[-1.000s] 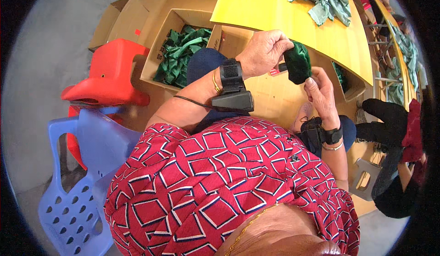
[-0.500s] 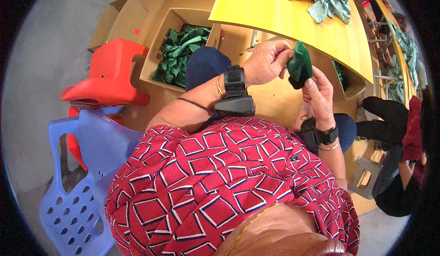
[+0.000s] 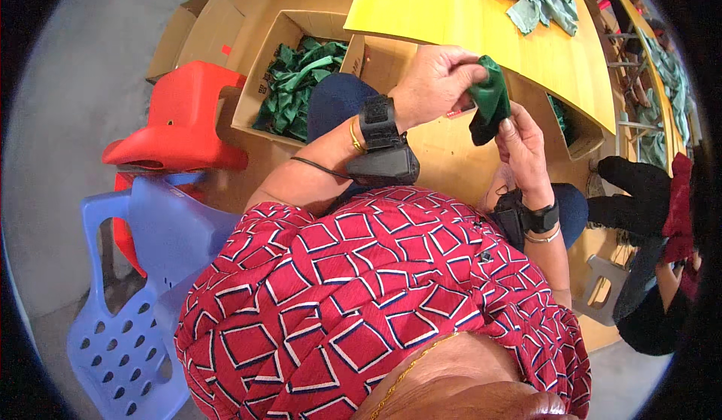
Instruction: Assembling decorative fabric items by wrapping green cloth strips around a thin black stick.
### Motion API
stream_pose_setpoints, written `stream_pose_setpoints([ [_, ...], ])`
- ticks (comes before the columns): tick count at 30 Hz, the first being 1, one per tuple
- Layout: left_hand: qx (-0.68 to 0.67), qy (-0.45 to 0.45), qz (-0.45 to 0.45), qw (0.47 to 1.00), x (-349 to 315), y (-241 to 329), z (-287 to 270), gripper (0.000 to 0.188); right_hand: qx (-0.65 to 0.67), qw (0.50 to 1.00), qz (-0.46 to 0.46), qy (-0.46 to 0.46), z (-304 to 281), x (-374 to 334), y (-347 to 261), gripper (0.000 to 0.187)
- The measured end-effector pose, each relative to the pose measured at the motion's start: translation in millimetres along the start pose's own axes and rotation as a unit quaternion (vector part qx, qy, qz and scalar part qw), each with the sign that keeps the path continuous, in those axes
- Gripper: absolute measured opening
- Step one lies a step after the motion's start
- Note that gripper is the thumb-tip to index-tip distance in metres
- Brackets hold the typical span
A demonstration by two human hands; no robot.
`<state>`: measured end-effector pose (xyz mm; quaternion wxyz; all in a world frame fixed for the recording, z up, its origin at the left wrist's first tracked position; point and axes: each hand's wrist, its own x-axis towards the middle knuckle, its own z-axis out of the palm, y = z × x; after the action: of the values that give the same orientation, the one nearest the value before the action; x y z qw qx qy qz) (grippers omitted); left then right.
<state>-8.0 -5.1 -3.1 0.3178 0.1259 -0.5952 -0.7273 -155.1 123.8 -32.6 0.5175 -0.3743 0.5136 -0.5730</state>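
Red chair [image 3: 180, 115] + blue chair [image 3: 124, 345] L of L grip [image 3: 436, 81]

Both plastic; blue one farther from L grip, w/ drop-shaped holes. Brown carton [image 3: 207, 33] w/ small red patch, well L of L grip & past red chair. Grey floor [image 3: 64, 127] farthest L. Grey stool [image 3: 599, 275] w/ slot, R of & below R grip [image 3: 526, 153]. Co-worker [image 3: 635, 209] in dk trousers, R of R grip.

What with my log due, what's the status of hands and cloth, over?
Left hand pinching upper end of green cloth. Right hand pinching lower right edge. Yellow table just beyond, nothing visibly blocking.
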Motion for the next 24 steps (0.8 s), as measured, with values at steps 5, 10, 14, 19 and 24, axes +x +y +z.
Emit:
stream_pose_setpoints([
  [5, 0.179, 0.061, 0.085, 0.978, 3, -4, -7, 0.016, -0.311, 0.941, -0.128, 0.030, -6, -3, 0, 0.025],
  [10, 0.100, 0.020, 0.048, 0.994, -3, -3, 0, 0.020, -0.106, 0.994, -0.037, -0.009, -13, -3, 9, 0.025],
  [14, 0.068, -0.053, 0.052, 0.995, -6, -3, 1, 0.023, -0.015, 0.998, -0.023, -0.057, -14, -4, 17, 0.027],
  [19, 0.144, -0.075, 0.080, 0.984, -5, 0, -3, 0.022, 0.122, 0.985, 0.017, -0.118, -12, -2, 21, 0.025],
  [24, 0.266, -0.041, 0.138, 0.953, -8, -2, -3, 0.017, 0.068, 0.996, -0.035, -0.052, -1, -4, 17, 0.024],
])
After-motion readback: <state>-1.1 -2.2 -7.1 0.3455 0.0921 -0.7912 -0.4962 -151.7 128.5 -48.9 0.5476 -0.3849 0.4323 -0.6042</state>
